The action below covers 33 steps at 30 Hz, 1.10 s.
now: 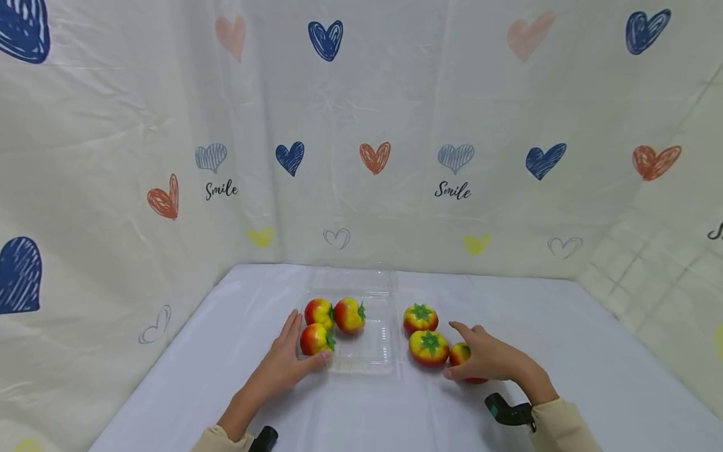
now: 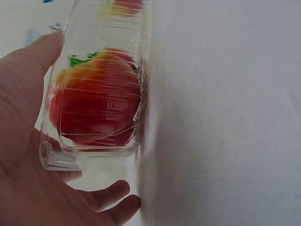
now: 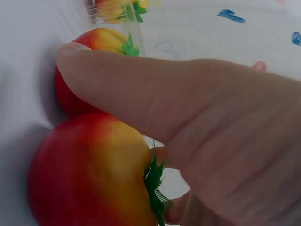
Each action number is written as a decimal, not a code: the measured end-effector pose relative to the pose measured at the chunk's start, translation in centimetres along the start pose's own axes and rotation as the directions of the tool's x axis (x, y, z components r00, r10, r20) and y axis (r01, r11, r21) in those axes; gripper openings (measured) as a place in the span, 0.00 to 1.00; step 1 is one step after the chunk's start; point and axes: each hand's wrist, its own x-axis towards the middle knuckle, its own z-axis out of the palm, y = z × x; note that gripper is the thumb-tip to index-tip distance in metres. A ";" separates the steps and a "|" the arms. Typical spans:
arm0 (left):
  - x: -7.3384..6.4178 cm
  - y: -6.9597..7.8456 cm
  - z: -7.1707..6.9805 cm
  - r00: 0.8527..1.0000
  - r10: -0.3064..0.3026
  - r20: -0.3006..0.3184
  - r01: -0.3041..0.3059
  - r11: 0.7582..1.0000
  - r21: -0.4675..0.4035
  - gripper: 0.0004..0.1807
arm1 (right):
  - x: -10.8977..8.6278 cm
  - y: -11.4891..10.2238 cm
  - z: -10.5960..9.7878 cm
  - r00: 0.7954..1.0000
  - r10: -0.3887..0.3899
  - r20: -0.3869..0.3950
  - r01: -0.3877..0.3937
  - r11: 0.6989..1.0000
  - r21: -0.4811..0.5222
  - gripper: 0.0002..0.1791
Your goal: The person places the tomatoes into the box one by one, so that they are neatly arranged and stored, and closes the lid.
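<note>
A clear plastic container (image 1: 373, 351) lies opened on the table, with three red-and-yellow, tomato-like fruits (image 1: 349, 315) in its left part. At its left front corner is my left hand (image 1: 285, 364), fingers along the left side and thumb by the front rim. In the left wrist view a fruit (image 2: 101, 96) shows through the ribbed wall. Three more such fruits (image 1: 429, 348) sit right of the container. My right hand (image 1: 488, 358) reaches over the rightmost one (image 1: 459, 353), partly hiding it, thumb and fingers spread apart. The right wrist view shows a large fruit (image 3: 89, 174) below the thumb.
The container's transparent lid (image 1: 353, 279) stands raised at the back. A white cloth covers the table (image 1: 536, 320), and a heart-printed curtain (image 1: 395, 94) hangs behind it. Dark wrist devices (image 1: 508, 411) are worn at both sleeves.
</note>
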 end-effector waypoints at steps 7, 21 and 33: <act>0.1 -0.2 0.2 1.000 0.002 -0.003 -0.002 1.000 0.006 0.67 | 0.0 0.6 0.0 1.000 0.019 0.024 -0.018 0.999 -0.029 0.45; 0.1 -0.2 0.1 1.000 -0.001 0.000 0.001 1.000 0.004 0.67 | -0.6 1.4 -1.9 1.000 0.006 -0.023 -0.005 0.999 0.046 0.31; 0.0 0.0 0.0 1.000 -0.006 -0.006 0.006 1.000 0.000 0.67 | -0.8 0.3 -3.1 0.976 -0.089 -0.200 0.097 0.995 0.034 0.40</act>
